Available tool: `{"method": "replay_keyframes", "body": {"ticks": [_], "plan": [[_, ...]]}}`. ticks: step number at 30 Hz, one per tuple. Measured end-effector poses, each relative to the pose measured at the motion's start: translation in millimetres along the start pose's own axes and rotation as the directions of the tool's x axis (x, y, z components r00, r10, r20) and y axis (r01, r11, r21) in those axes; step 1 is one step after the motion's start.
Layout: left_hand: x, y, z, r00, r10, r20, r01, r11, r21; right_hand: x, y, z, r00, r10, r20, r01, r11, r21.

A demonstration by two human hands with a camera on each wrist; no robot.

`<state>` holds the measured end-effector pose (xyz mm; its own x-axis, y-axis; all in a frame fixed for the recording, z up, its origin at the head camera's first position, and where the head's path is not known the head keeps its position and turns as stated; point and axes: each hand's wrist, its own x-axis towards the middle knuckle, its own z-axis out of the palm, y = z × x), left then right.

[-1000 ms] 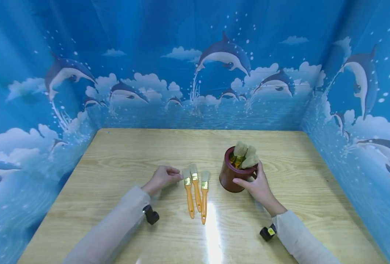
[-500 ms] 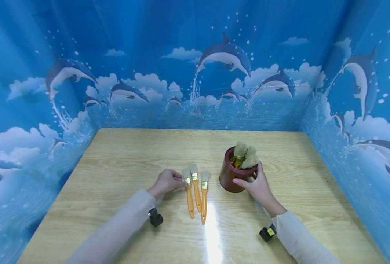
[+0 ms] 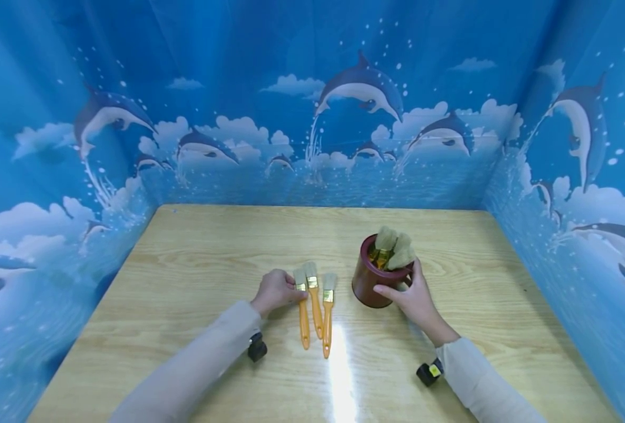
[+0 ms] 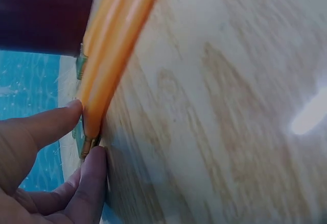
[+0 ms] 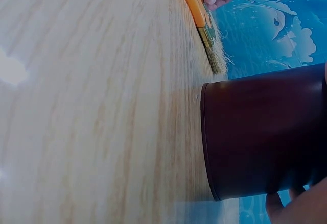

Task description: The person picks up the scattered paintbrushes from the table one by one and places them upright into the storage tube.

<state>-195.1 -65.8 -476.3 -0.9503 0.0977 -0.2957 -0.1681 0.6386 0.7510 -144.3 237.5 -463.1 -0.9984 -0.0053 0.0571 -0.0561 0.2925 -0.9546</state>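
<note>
Three paintbrushes with orange handles and pale bristles lie side by side on the table, bristles pointing away. My left hand (image 3: 277,292) pinches the leftmost paintbrush (image 3: 304,323) near its metal band, with thumb and fingers on either side of it in the left wrist view. Close beside it are the middle paintbrush (image 3: 316,311) and the right paintbrush (image 3: 327,323). A dark red mug (image 3: 369,285) stands upright to their right, holding several brushes (image 3: 399,254) with bristles up. My right hand (image 3: 415,299) grips this mug at its handle side, the thumb against the wall; some fingers are hidden.
The wooden table (image 3: 211,241) carries a bright reflection near its front middle. A blue curtain (image 3: 270,53) printed with dolphins closes off the back and both sides.
My left hand has moved right, from beside the leftmost paintbrush onto it, and now pinches it. My right hand and the mug stay where they were.
</note>
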Motion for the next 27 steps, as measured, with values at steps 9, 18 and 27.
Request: {"method": "replay_keyframes", "body": {"ticks": [9, 18, 27], "plan": [[3.6, 0.5, 1.2, 0.997, 0.057, -0.055, -0.050, 0.992, 0.118, 1.9, 7.9, -0.6, 1.000, -0.001, -0.009, 0.001, 1.000, -0.006], [6.6, -5.8, -2.4, 0.998, 0.019, -0.054, -0.017, 0.999, 0.034, 1.1, 5.3, 0.7, 1.000, 0.000, -0.006, 0.000, 1.000, 0.001], [6.8, -8.8, -13.9, 0.999, -0.038, -0.026, 0.038, 0.999, 0.003, 2.0, 7.8, 0.5, 1.000, 0.005, -0.009, -0.005, 1.000, -0.005]]}}
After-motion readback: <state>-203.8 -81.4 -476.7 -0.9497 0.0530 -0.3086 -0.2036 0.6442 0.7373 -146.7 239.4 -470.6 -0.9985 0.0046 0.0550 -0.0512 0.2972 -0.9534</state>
